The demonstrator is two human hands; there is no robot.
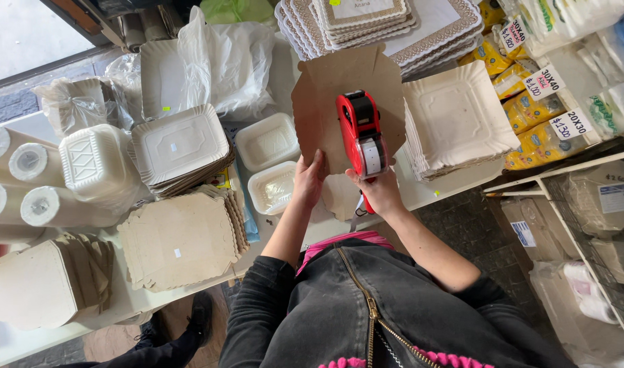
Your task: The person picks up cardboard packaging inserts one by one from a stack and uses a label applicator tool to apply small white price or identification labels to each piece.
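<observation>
Near the centre of the frame the left hand (308, 178) grips the lower left edge of a flat brown cardboard piece (322, 102), fingers curled over its rim and holding it upright above the white table (421, 194). Just right of it, the right hand (378, 191) is closed around the handle of a red and black price-label gun (361, 133), whose head rests against the face of the cardboard. Right of centre, touching the cardboard's edge, sits a stack of square pale trays (458, 119). In the upper middle lies a pile of patterned-rim paper mats (366, 20). Left of centre are a stack of rectangular white trays (179, 143) and, below it, a heap of flat brown cardboard blanks (179, 238). Two small white foam containers (267, 140) lie just left of the left hand. Paper rolls (25, 163) line the far left edge, and packaged goods with price tags (537, 116) fill the upper right.
</observation>
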